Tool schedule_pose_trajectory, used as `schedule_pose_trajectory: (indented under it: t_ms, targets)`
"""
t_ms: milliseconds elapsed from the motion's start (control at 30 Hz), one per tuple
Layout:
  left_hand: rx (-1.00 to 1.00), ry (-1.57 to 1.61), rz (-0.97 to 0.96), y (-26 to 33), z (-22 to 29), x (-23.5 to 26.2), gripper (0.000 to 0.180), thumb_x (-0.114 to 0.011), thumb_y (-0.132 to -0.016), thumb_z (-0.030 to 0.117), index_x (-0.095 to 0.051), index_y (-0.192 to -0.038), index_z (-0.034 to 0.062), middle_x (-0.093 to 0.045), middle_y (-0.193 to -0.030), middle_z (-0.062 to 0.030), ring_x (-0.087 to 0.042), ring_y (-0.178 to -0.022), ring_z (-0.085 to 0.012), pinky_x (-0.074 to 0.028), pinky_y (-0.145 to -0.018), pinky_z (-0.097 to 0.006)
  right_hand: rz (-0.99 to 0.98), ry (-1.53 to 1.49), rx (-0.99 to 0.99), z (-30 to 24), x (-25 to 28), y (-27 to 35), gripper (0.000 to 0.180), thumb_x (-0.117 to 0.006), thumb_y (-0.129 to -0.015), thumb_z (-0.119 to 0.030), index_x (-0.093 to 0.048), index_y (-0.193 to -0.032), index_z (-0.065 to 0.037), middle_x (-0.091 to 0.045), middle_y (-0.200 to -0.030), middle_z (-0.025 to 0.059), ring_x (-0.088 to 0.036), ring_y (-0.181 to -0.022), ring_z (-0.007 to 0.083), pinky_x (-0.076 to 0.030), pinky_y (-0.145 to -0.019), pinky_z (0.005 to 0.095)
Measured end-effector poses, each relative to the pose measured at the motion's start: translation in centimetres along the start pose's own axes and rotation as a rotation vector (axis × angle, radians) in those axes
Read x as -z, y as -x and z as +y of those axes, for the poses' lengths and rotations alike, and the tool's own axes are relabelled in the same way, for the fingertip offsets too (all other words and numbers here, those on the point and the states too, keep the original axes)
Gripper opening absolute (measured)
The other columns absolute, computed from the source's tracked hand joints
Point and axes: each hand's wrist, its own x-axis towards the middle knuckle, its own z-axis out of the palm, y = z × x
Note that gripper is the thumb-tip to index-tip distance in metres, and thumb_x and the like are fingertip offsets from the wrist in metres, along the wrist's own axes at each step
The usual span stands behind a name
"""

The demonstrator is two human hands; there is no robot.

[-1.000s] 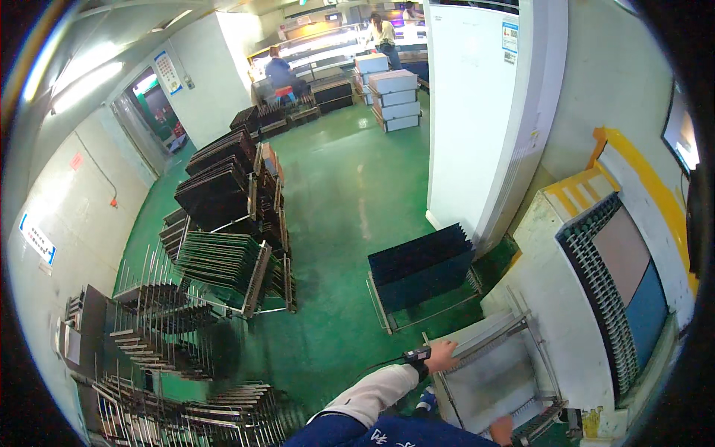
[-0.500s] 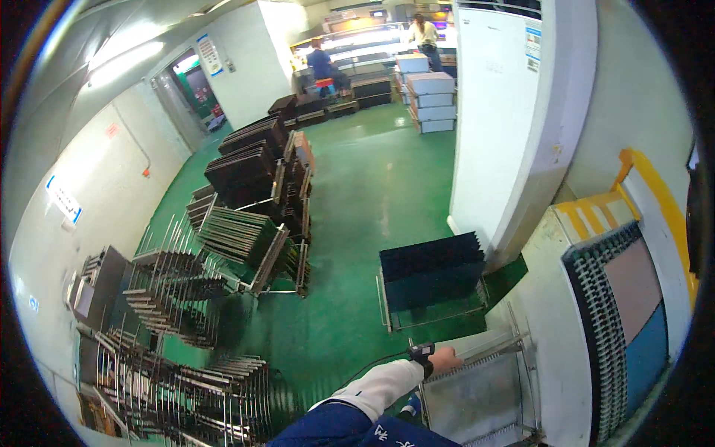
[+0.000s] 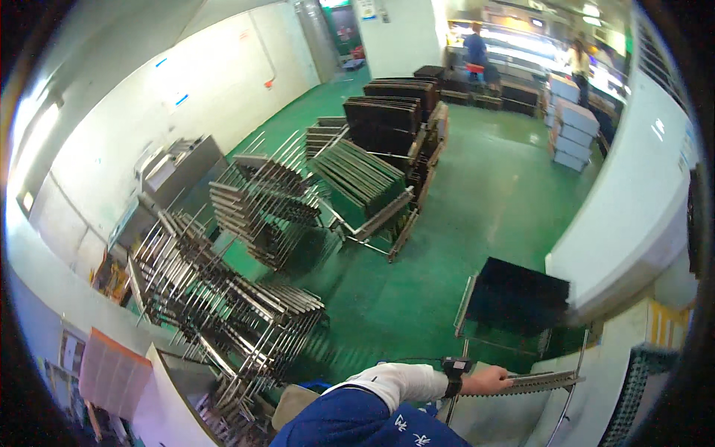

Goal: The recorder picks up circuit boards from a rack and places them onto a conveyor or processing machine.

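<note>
My left hand (image 3: pixel 488 381) reaches in from the lower edge, its arm in a white sleeve cover over blue cloth. The fingers are wrapped round the toothed top rail of a metal rack (image 3: pixel 547 382). A small black device (image 3: pixel 456 365) sits at the wrist, with a dark band below it. Beneath the rail a flat grey surface (image 3: pixel 499 419) shows. Just beyond the rack, dark panels (image 3: pixel 521 293) stand upright in a wire frame on the floor. My right hand is out of view.
Metal slotted racks (image 3: pixel 223 290) crowd the left. Racks of green panels (image 3: pixel 357 179) and dark panels (image 3: pixel 383 123) stand farther back. White boxes (image 3: pixel 575 134) are stacked near a pale wall (image 3: pixel 633 201) at right. Two people (image 3: pixel 475 48) are at a lit bench far off.
My view has swung left, so the scene sits farther right in the picture. My left hand keeps its place on the rack rail, and more of the left-hand racks shows.
</note>
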Motion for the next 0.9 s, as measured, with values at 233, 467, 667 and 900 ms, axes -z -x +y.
schedule_pose_trajectory:
  t_ms: [233,467,667,900]
  targets:
    - [-0.143,0.086,0.324,7.4,-5.8,11.6,0.04,-0.053,-0.084,0.039,-0.056,-0.073,0.001,-0.053,-0.061,-0.0145,-0.052,-0.056,-0.025,-0.039,-0.053,-0.041,-0.082,0.063,0.101,-9.8,-6.4,2.1,0.042,-0.067,-0.066,-0.013,-0.052,-0.101,0.007,-0.058,-0.093,0.0157,-0.054,-0.088,0.0306,-0.04,-0.081,0.043]
    - [-0.094,0.147,0.726,17.5,-11.7,24.7,0.041,-0.054,-0.085,0.041,-0.055,-0.071,0.0026,-0.052,-0.06,-0.0145,-0.05,-0.054,-0.0249,-0.038,-0.052,-0.04,-0.182,0.133,0.191,-18.8,-14.0,5.4,0.046,-0.068,-0.068,-0.014,-0.05,-0.104,0.007,-0.057,-0.094,0.0148,-0.054,-0.088,0.0293,-0.04,-0.081,0.0423]
    - [0.077,0.195,1.177,27.0,-17.6,31.9,0.041,-0.056,-0.084,0.041,-0.059,-0.072,0.0018,-0.051,-0.056,-0.0104,-0.047,-0.051,-0.0182,-0.038,-0.049,-0.037,-0.269,0.148,0.26,-25.5,-19.8,7.1,0.049,-0.069,-0.069,-0.015,-0.049,-0.107,0.008,-0.057,-0.095,0.014,-0.054,-0.087,0.0282,-0.04,-0.08,0.0417]
    - [0.29,0.43,1.504,36.7,-21.6,34.9,0.038,-0.059,-0.085,0.036,-0.059,-0.07,0.0008,-0.047,-0.053,-0.0034,-0.044,-0.052,-0.0094,-0.036,-0.046,-0.031,-0.407,0.072,0.386,-34.9,-26.7,5.7,0.053,-0.069,-0.07,-0.016,-0.047,-0.111,0.009,-0.057,-0.096,0.013,-0.054,-0.086,0.027,-0.041,-0.08,0.0409]
